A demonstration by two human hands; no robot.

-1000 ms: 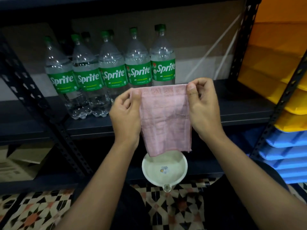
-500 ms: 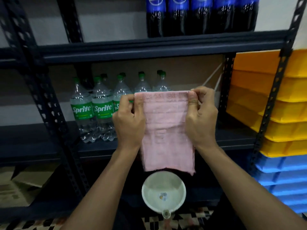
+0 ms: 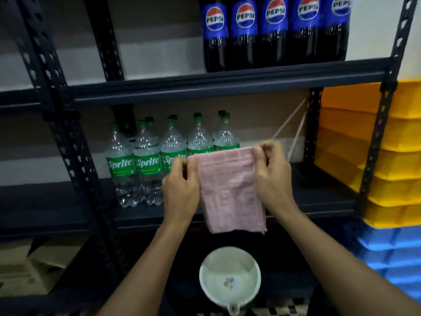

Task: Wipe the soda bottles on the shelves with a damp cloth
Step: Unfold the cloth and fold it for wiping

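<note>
A folded pink cloth (image 3: 229, 190) hangs in front of the middle shelf, held by its two top corners. My left hand (image 3: 181, 188) pinches the left corner and my right hand (image 3: 273, 179) pinches the right one. Behind the cloth stand several clear Sprite bottles (image 3: 147, 165) with green caps and labels on the middle shelf (image 3: 319, 199); the rightmost ones are partly hidden by the cloth. On the upper shelf (image 3: 227, 85) stands a row of dark Pepsi bottles (image 3: 245, 33) with blue labels.
A white bowl (image 3: 230, 278) with a small handle sits below the cloth on a lower shelf. Yellow bins (image 3: 401, 160) and blue bins (image 3: 391, 247) are stacked at the right. Dark perforated rack posts (image 3: 68, 142) stand at the left; cardboard lies at lower left.
The view has tilted upward, bringing the Pepsi shelf fully into sight. Both hands still hold the cloth by its top corners, now in front of the right-hand Sprite bottles.
</note>
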